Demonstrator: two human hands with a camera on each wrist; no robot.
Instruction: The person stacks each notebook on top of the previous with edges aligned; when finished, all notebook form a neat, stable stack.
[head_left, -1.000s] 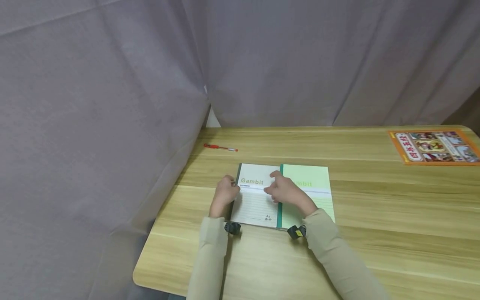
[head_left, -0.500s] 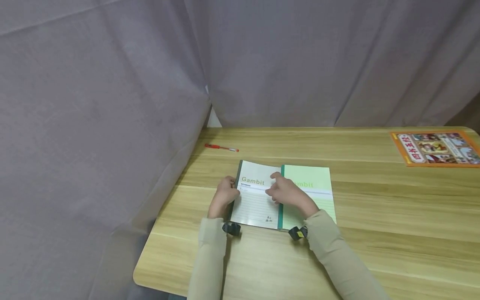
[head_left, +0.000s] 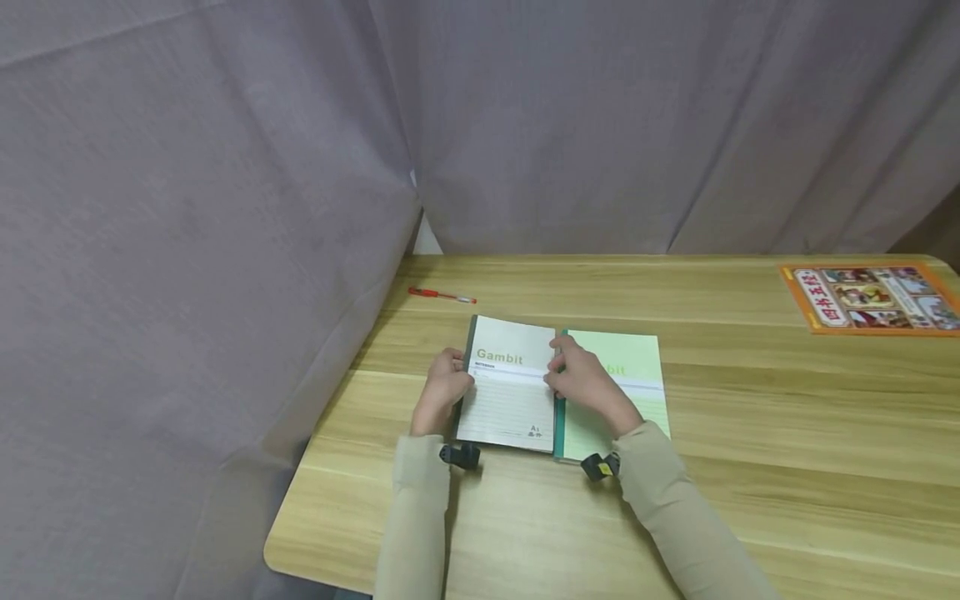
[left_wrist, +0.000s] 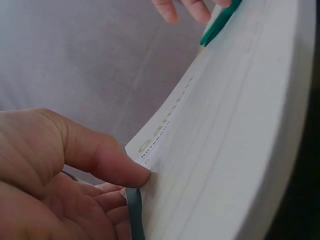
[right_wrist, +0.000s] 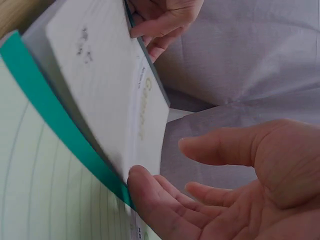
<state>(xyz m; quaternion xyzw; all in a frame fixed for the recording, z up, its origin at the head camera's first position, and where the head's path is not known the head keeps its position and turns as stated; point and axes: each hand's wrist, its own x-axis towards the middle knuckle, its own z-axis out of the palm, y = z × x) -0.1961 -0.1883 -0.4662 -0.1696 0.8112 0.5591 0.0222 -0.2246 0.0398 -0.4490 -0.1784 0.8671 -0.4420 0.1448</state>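
A white notebook [head_left: 506, 408] marked "Gambit", with a dark spine, tilts up at its left side. My left hand [head_left: 444, 385] grips that spine, thumb [left_wrist: 122, 165] on the cover and fingers underneath. To its right lies a pale green notebook [head_left: 633, 354] with a teal spine [right_wrist: 60, 125]. My right hand [head_left: 588, 385] is over the line between the two, its fingertips [right_wrist: 140, 182] right at the white notebook's right edge. Its thumb [right_wrist: 215, 145] stands well apart from those fingers in the right wrist view.
Both notebooks are on a wood-grain table [head_left: 750, 500]. A red pen [head_left: 441, 295] lies behind them to the left. An orange picture-covered book [head_left: 870, 296] is at the far right. Grey curtains [head_left: 540, 125] hang along the back and left sides.
The white notebook's left side has risen and the notebook has shifted slightly left, exposing more of the teal spine. The right hand has moved slightly right, to the white notebook's edge.
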